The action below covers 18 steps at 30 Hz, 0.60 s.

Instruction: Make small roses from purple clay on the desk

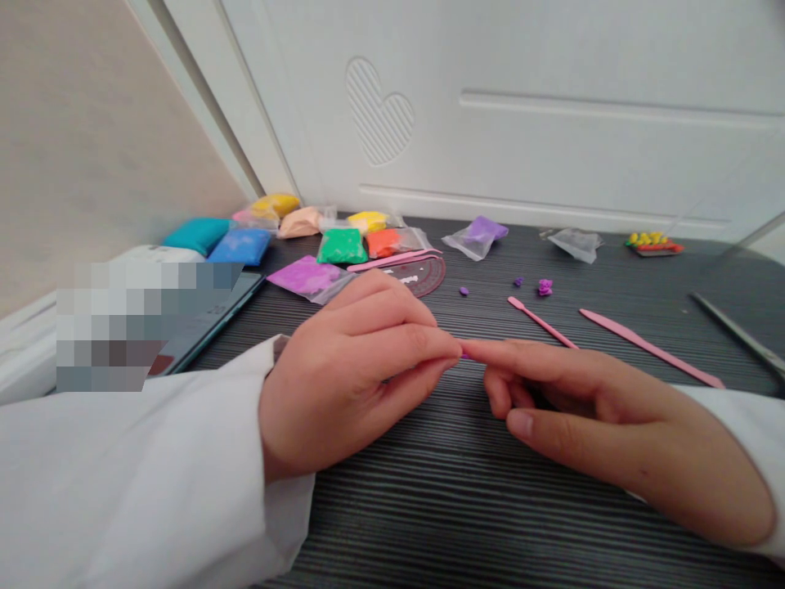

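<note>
- Purple piece [465, 357]: at pinched left hand's [349, 368] fingertips, apparently gripped; long axis unclear.
- Right hand [607, 417]: loosely open, index tip just above piece, equally near.
- Pink stick [543, 322]: on table [398, 523], beyond right hand.

Left hand [356, 372] pinches, knuckles up; right hand [619, 425] extends its index finger leftward. Fingertips meet between them.
</note>
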### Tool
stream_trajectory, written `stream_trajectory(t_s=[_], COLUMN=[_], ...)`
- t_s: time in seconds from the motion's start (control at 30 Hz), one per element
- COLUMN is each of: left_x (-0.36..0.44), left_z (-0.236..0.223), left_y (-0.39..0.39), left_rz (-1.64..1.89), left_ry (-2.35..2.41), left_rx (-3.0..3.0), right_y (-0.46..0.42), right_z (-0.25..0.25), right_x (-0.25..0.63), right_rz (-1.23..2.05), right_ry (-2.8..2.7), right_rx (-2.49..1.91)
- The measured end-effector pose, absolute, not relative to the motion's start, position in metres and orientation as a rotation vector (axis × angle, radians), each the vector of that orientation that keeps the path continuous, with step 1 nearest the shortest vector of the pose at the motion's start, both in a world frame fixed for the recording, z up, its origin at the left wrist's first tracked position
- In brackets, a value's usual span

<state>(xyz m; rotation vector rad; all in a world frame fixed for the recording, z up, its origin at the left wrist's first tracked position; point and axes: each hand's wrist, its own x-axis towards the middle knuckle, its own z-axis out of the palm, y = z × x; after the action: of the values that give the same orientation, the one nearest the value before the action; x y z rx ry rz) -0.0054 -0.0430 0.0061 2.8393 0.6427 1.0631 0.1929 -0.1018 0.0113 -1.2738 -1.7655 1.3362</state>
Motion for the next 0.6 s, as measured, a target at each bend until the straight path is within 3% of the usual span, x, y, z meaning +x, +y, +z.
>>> stream_trajectory(t_s=[0.6], left_x=[-0.007], left_z=[0.001], left_y=[-0.040], left_rz=[0.870], left_ry=[0.573], left_rx=[2.829], right_y=[-0.093], right_z=[0.008], right_x=[0.199], right_rz=[1.543], right_ry=[-1.410], right_rx=[-1.197])
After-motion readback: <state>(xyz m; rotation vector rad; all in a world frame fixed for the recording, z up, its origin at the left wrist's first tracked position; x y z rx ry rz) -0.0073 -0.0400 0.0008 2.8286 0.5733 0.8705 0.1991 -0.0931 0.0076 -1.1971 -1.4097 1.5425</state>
